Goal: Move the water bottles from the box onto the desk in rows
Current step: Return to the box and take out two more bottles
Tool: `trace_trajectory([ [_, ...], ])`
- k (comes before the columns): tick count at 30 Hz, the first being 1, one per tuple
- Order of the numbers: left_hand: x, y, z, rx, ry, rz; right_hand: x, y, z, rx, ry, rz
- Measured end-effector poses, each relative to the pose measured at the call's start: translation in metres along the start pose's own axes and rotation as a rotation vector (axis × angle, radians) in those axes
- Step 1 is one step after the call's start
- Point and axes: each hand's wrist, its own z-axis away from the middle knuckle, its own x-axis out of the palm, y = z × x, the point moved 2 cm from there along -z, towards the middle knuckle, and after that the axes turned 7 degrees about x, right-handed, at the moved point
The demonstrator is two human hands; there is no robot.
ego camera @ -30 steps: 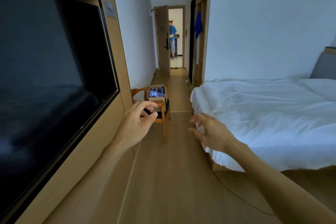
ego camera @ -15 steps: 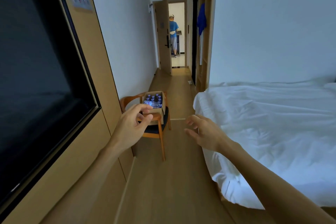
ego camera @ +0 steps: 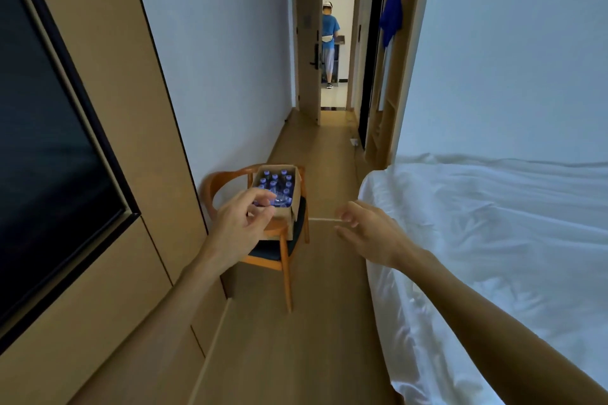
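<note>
A brown cardboard box (ego camera: pixel 296 194) sits on a wooden chair (ego camera: pixel 279 250) ahead of me, against the left wall. Several water bottles (ego camera: pixel 274 182) with blue caps stand packed inside it. My left hand (ego camera: pixel 241 225) is stretched out in front of the box, fingers loosely curled and holding nothing; it overlaps the box's near left corner in the view but is still short of it. My right hand (ego camera: pixel 365 233) reaches forward to the right of the chair, fingers apart and empty. No desk is in view.
A wall-mounted black screen (ego camera: pixel 49 148) in a wooden panel fills the left side. A bed (ego camera: pixel 493 240) with white sheets lies on the right, leaving a narrow wooden floor aisle. A person in blue (ego camera: pixel 329 43) stands beyond the open door at the hallway's end.
I have walked forward along the aisle; the chair and box are closer and larger. Both hands stay outstretched and empty.
</note>
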Motion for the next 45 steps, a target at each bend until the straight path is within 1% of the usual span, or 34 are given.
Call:
trace_trajectory([
  [5, 0.033, -0.072, -0.09, -0.043, -0.008, 0.04, 0.017, 0.038, -0.105, 0.021, -0.008, -0.004],
  [10, 0.064, -0.127, -0.173, -0.036, -0.017, 0.009, 0.033, 0.069, -0.198, 0.034, -0.004, -0.057],
  [14, 0.087, -0.169, -0.222, -0.04, -0.027, -0.006, 0.051, 0.098, -0.263, 0.041, -0.016, -0.082],
  [21, 0.139, -0.255, -0.297, -0.153, -0.032, -0.081, 0.089, 0.157, -0.383, 0.004, -0.136, -0.12],
  [26, 0.173, -0.31, -0.344, -0.291, -0.014, -0.083, 0.111, 0.198, -0.477, -0.054, -0.214, -0.13],
  [30, 0.196, -0.349, -0.368, -0.375, -0.003, -0.158, 0.13, 0.219, -0.544, -0.095, -0.322, -0.139],
  [35, 0.218, -0.397, -0.377, -0.49, 0.007, -0.164, 0.164, 0.232, -0.606, -0.12, -0.466, -0.139],
  [40, 0.237, -0.446, -0.38, -0.599, 0.032, -0.143, 0.2, 0.24, -0.653, -0.184, -0.51, -0.201],
  [43, 0.248, -0.477, -0.378, -0.646, 0.008, -0.125, 0.227, 0.241, -0.683, -0.184, -0.568, -0.223],
  [45, 0.259, -0.499, -0.381, -0.651, -0.036, -0.137, 0.247, 0.243, -0.702, -0.181, -0.605, -0.208],
])
